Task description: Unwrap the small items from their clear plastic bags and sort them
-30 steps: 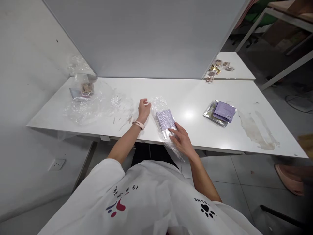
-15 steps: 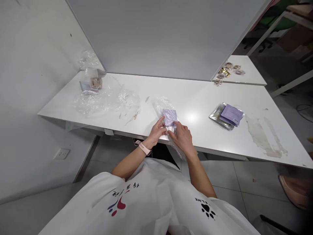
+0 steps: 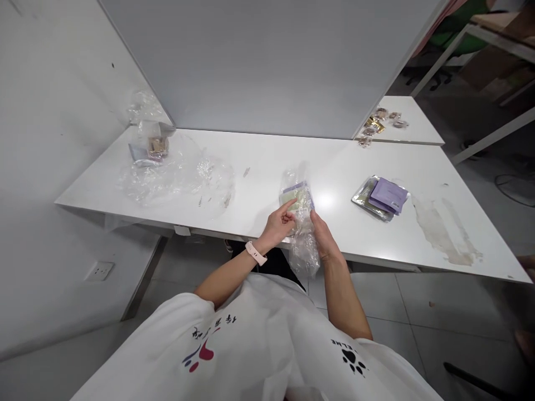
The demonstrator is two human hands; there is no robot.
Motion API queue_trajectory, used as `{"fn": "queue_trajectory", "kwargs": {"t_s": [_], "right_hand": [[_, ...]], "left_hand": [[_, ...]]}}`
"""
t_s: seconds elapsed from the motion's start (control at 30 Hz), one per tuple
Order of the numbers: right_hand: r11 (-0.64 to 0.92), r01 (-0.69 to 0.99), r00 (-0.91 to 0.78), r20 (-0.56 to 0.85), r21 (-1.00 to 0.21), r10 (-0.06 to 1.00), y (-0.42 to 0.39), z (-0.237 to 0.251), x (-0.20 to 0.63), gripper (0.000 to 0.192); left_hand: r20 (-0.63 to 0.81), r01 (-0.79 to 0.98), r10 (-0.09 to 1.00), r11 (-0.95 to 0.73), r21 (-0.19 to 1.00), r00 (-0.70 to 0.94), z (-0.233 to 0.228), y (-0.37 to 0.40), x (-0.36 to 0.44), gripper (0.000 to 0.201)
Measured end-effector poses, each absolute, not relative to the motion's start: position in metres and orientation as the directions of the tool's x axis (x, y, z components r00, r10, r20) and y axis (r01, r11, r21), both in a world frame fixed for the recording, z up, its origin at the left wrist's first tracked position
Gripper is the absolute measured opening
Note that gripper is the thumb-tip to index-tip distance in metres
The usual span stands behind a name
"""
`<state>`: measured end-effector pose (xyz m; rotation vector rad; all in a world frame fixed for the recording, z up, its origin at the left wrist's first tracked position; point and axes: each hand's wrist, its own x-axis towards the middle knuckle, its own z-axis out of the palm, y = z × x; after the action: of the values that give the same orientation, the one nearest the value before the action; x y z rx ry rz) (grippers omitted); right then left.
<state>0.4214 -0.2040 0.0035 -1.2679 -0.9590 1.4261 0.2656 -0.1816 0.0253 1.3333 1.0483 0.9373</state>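
Observation:
A clear plastic bag (image 3: 304, 250) lies over the table's front edge, its lower end hanging down. Inside it is a pale green packet (image 3: 288, 196), with a purple packet (image 3: 300, 185) showing behind it. My left hand (image 3: 279, 227) is at the bag's left side, its index finger stretched across the green packet and the other fingers curled at the plastic. Along the right side of the bag, my right hand (image 3: 324, 236) grips it, thumb on top and fingers hidden underneath.
At the right lies a stack of packets: purple ones (image 3: 388, 194) over a silver-green one (image 3: 363, 196). Crumpled clear plastic (image 3: 179, 175) spreads across the left, near a small brown wrapped item (image 3: 157, 147). A grey panel (image 3: 267, 67) stands at the back; small wrapped pieces (image 3: 370, 131) lie beside it.
The bag has been turned over or shifted, so the green packet now shows where purple did. My right hand has moved to the bag's right edge. The view has shifted slightly.

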Motion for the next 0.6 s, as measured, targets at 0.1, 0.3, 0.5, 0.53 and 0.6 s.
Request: {"fn": "queue_trajectory", "kwargs": {"t_s": [0.1, 0.3, 0.5, 0.53, 0.6], "right_hand": [[-0.304, -0.303, 0.035, -0.329, -0.903, 0.944, -0.199, 0.004, 0.425, 0.055], [-0.353, -0.293, 0.092, -0.394, -0.889, 0.915, -0.192, 0.001, 0.428, 0.030], [-0.301, -0.307, 0.183, -0.366, -0.903, 0.913, -0.188, -0.002, 0.424, 0.022], [-0.292, -0.310, 0.202, -0.363, -0.905, 0.910, -0.187, -0.002, 0.423, 0.023], [-0.270, -0.328, 0.248, -0.358, -0.905, 0.900, -0.183, 0.000, 0.421, 0.023]], "left_hand": [[-0.159, -0.001, 0.957, 0.164, 0.986, 0.242, 0.021, -0.182, 0.260, 0.066], [-0.328, -0.257, 0.925, 0.370, 0.893, 0.192, 0.036, -0.177, 0.237, 0.036], [-0.296, -0.314, 0.923, 0.365, 0.876, 0.248, 0.060, -0.186, 0.207, 0.032], [-0.273, -0.312, 0.924, 0.352, 0.882, 0.269, 0.066, -0.191, 0.203, 0.032], [-0.217, -0.309, 0.916, 0.326, 0.894, 0.338, 0.079, -0.202, 0.195, 0.030]]}}
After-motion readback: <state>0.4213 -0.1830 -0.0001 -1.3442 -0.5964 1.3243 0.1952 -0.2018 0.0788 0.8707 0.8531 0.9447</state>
